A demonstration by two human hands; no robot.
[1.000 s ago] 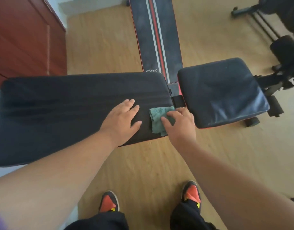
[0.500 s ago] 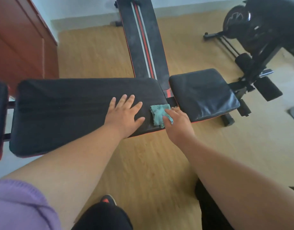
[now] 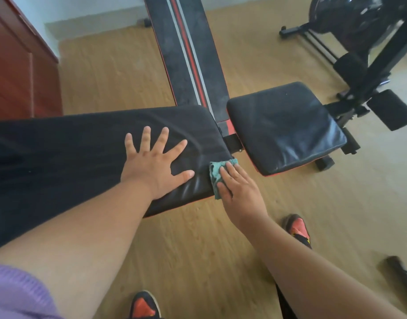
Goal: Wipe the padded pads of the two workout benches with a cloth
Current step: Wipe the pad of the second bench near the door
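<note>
A long black back pad point(image 3: 71, 143) of the near bench runs across the left of the view. My left hand point(image 3: 155, 161) rests flat on it with fingers spread. My right hand point(image 3: 238, 185) presses a small teal cloth point(image 3: 215, 172) against the pad's right end edge, fingers fairly straight over the cloth. Right of the gap sits the bench's square black seat pad point(image 3: 287, 127). A second bench's pad point(image 3: 188, 49), black with red and grey stripes, stretches away behind.
A red-brown wooden cabinet point(image 3: 18, 65) stands at the left. Black exercise equipment point(image 3: 363, 42) with foam rollers fills the upper right. A dark object point(image 3: 402, 270) lies on the wood floor at lower right. My orange-and-black shoes point(image 3: 298, 229) are below.
My right hand has slid the cloth toward the pad's near right corner. My left hand's fingers have spread wider. The camera shifted and my right foot has come back into view.
</note>
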